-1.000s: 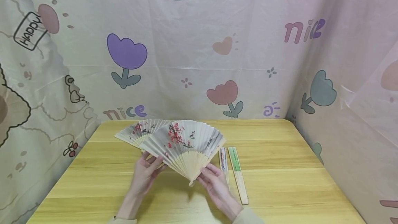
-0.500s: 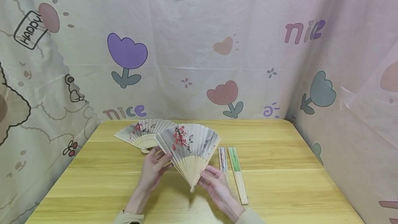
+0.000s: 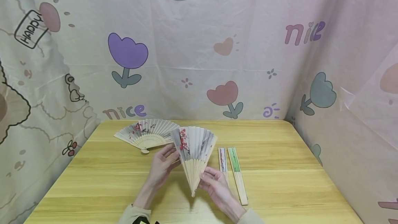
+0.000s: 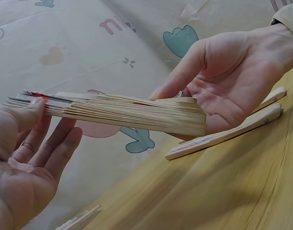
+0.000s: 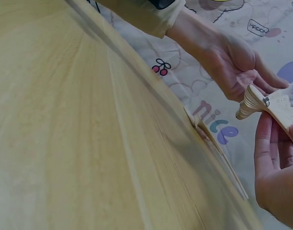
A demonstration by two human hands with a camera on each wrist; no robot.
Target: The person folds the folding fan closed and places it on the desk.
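Note:
A folding fan (image 3: pixel 193 155) with pale wooden ribs and a grey-white leaf of red blossoms is held over the table, partly spread, pivot end down. My left hand (image 3: pixel 164 164) pinches its left edge between thumb and fingers, up at the leaf. On the opposite side my right hand (image 3: pixel 216 186) grips the right outer rib lower down. In the left wrist view the ribs of the fan (image 4: pixel 137 115) lie stacked close together between the left hand (image 4: pixel 31 163) and the right hand (image 4: pixel 232 76). The right wrist view catches the pivot end of the fan (image 5: pixel 261 103).
Behind the left hand a second blossom fan (image 3: pixel 146 136) lies spread on the wooden table (image 3: pixel 280 175). To the right lie two folded fans, one with a white leaf (image 3: pixel 222 160) and one with a green leaf (image 3: pixel 234 160). A printed cloth (image 3: pixel 174 44) hangs around the table.
The held fan has narrowed from a wide spread to about a third of it. My left hand has moved right, bringing its edge inward; the right hand has stayed nearly in place.

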